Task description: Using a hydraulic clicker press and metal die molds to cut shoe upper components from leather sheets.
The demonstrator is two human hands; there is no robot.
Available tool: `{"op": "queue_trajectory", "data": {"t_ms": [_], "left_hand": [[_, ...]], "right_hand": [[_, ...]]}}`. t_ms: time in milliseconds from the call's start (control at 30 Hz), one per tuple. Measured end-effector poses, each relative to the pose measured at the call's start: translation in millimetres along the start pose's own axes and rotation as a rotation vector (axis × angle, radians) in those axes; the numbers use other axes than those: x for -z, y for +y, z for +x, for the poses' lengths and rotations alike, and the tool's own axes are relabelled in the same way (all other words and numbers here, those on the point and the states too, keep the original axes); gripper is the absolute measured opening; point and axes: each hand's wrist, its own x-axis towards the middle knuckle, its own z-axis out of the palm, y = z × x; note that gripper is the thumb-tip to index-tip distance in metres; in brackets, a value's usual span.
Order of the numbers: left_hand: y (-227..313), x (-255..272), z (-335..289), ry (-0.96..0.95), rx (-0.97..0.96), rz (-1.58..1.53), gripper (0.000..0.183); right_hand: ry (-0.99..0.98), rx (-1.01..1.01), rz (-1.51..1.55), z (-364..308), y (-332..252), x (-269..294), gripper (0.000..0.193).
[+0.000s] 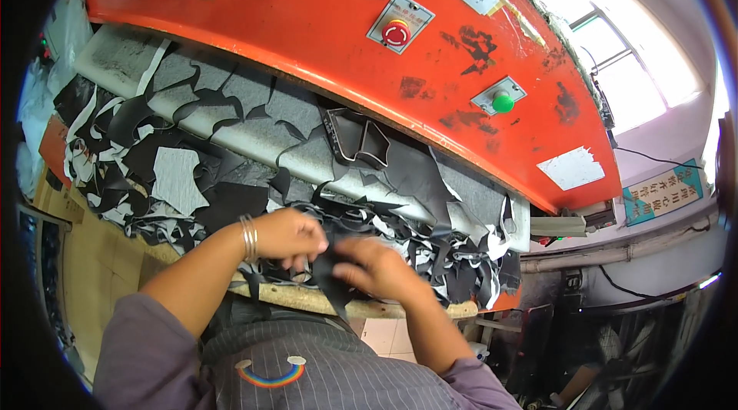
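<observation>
My left hand (290, 239), with bangles at the wrist, is closed, its fingers curled at the edge of a dark piece of sheet material (330, 281) that looks like leather or synthetic leather. Across from it, my right hand (374, 264) is smeared by motion, thumb and fingers beside the same piece; its grip is unclear. The piece hangs down over the front edge of the bench. Beyond my hands, a metal cutting die (357, 139) with sharp-cornered outlines stands on a black sheet (415, 177) on the pale cutting board (265, 141).
A heap of black and white offcuts (131, 156) spreads along the board's near side, with a grey-white scrap (177, 179) on top. Above hangs an orange press beam (323, 33) with a red stop button (396, 33) and green buttons (503, 102). A wooden edge (307, 298) runs in front of me.
</observation>
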Motion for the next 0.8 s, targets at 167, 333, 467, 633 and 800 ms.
{"op": "queue_trajectory", "data": {"t_ms": [167,333,467,633,800], "left_hand": [[15,33,93,0.702,-0.329,-0.211,0.019],[13,48,132,0.976,-0.267,-0.262,0.037],[17,44,139,0.989,-0.304,-0.317,0.055],[29,23,132,0.595,-0.435,-0.380,0.047],[24,-5,112,0.454,-0.281,-0.638,0.033]], "right_hand": [[0.299,0.105,-0.549,110,75,46,0.064],[0.048,0.099,-0.581,154,109,71,0.047],[0.105,0.139,-0.347,139,115,74,0.036],[0.390,0.243,0.351,98,98,46,0.030],[0.424,0.156,0.662,50,98,27,0.025]]}}
